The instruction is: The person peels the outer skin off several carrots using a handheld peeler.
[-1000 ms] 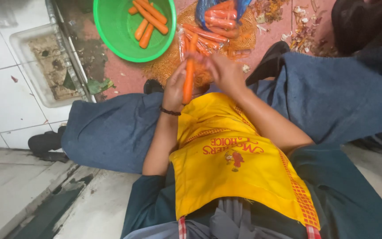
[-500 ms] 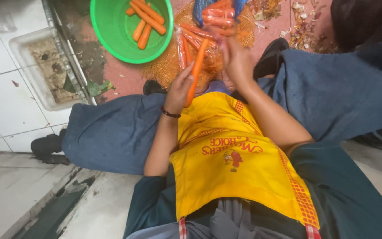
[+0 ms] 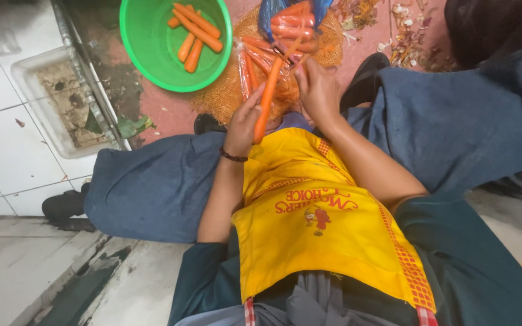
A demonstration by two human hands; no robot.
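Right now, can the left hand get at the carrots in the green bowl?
Probably yes. The green bowl sits open ahead of the left hand, and nothing lies between them. But that hand holds a carrot, so it would have to let that go before it could take the carrots.

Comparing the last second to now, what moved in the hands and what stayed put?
The left hand still holds the carrot; its far tip has tilted toward the right hand, which has slid up along it to the top. The green bowl of carrots and bagged carrots stayed put.
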